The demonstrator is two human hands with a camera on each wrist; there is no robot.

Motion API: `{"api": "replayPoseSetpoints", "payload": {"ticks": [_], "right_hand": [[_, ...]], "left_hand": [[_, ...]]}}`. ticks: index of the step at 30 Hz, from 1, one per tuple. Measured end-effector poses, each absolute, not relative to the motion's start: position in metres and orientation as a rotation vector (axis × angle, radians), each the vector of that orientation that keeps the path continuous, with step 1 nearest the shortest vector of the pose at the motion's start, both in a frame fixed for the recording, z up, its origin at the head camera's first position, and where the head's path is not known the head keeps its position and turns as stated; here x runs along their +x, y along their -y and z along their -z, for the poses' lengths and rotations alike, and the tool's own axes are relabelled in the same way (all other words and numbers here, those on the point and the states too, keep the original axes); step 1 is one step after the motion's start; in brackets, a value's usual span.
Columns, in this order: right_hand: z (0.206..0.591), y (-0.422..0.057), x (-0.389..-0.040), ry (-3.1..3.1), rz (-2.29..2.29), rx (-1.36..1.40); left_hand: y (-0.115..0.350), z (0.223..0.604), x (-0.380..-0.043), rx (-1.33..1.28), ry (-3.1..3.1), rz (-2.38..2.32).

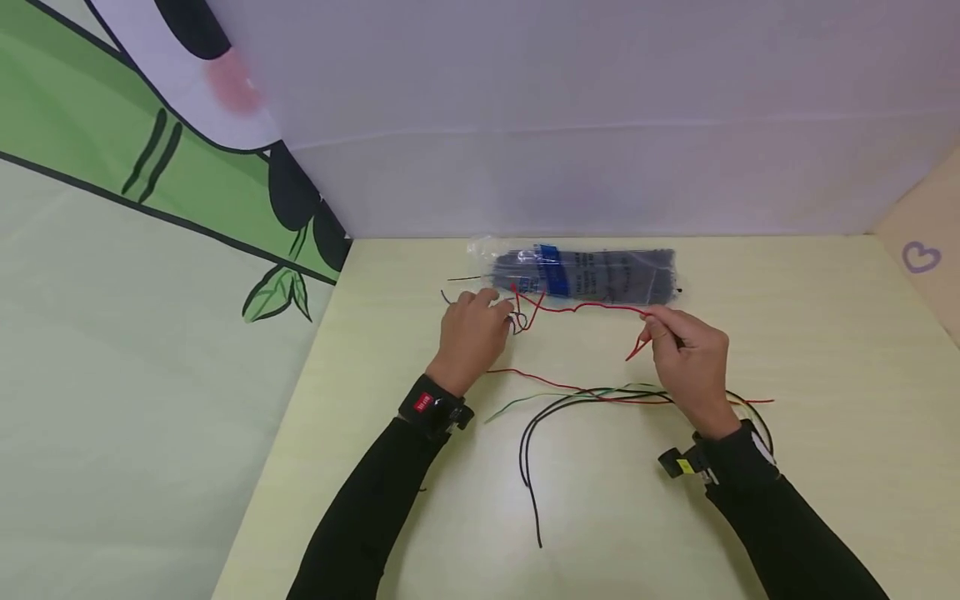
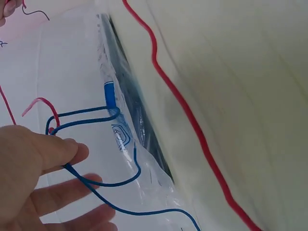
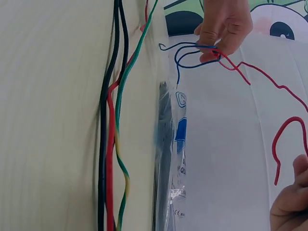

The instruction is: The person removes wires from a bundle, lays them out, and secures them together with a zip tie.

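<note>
My left hand (image 1: 474,329) pinches a looped thin blue wire (image 2: 139,213) between thumb and finger, its loops and two tails sticking out. At that pinch a red wire (image 1: 600,305) meets the blue one, and a short red end stands up beside the thumb. The crossing itself is partly hidden by the fingers. From there the red wire stretches right to my right hand (image 1: 690,354), whose thumb and finger pinch it, with a bent red end hanging below. Both hands are raised over the table, the left near a clear plastic bag (image 1: 607,275) of dark, thin strips with a blue label.
Nearer the person, black wires (image 1: 528,442) curve across the pale table (image 1: 637,517). A second red wire (image 1: 540,380) and a green-yellow wire (image 1: 517,402) lie with them, partly under the right hand. A white backdrop (image 1: 600,167) rises behind the bag.
</note>
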State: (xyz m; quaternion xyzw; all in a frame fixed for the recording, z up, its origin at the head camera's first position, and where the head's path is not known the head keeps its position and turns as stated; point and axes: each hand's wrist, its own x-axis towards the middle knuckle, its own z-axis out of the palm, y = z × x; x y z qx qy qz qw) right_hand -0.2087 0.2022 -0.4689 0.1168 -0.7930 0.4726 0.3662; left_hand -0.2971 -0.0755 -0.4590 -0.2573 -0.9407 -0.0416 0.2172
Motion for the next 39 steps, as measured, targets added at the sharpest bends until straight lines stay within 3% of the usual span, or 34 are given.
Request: {"api": "replayPoseSetpoints", "payload": {"ticks": [12, 23, 39], "right_hand": [[0.486, -0.179, -0.211, 1.999, -1.056, 0.322], [0.475, -0.142, -0.191, 2.221, -1.584, 0.141], [0.471, -0.127, -0.201, 2.218, -2.223, -0.128]], "left_hand": [[0.073, 0.47, -0.297, -0.896, 2.5, 0.21], [0.079, 0.468, -0.309, -0.48, 2.481, 0.488], [0.08, 0.482, -0.305, -0.944, 2.292, 0.344]]}}
